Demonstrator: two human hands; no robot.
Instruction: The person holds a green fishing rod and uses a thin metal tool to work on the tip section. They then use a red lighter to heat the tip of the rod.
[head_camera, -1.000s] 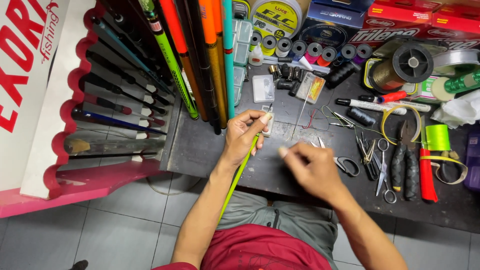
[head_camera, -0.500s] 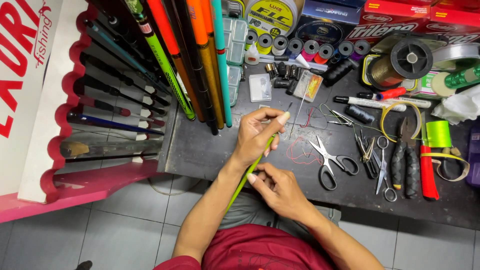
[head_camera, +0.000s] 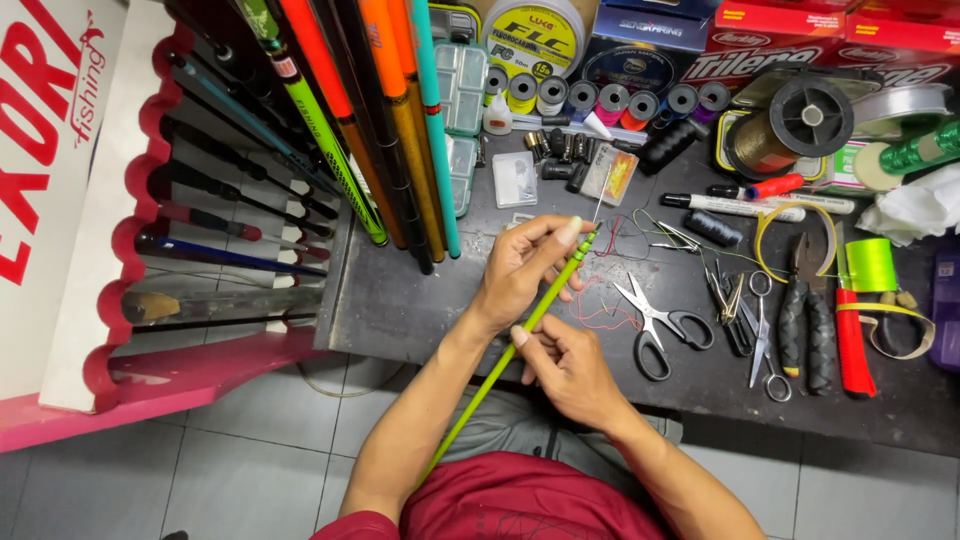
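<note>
Green rod section (head_camera: 520, 335) pinched near its tip in left hand (head_camera: 525, 270), right hand (head_camera: 570, 370) gripping lower.

A dark, scuffed workbench top (head_camera: 420, 300) carries black-handled steel scissors (head_camera: 655, 320), red-handled pliers (head_camera: 850, 335), loose red thread (head_camera: 600, 310), a white marker pen (head_camera: 735, 207) and small coloured line spools (head_camera: 610, 100).

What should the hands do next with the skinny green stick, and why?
Probably slide the right hand up the green rod section toward its tip. The left hand pinches the rod near the tip, where a thin white piece sticks out, while the right hand's fingers touch it lower down. Red thread lies on the dark table beside them.
</note>
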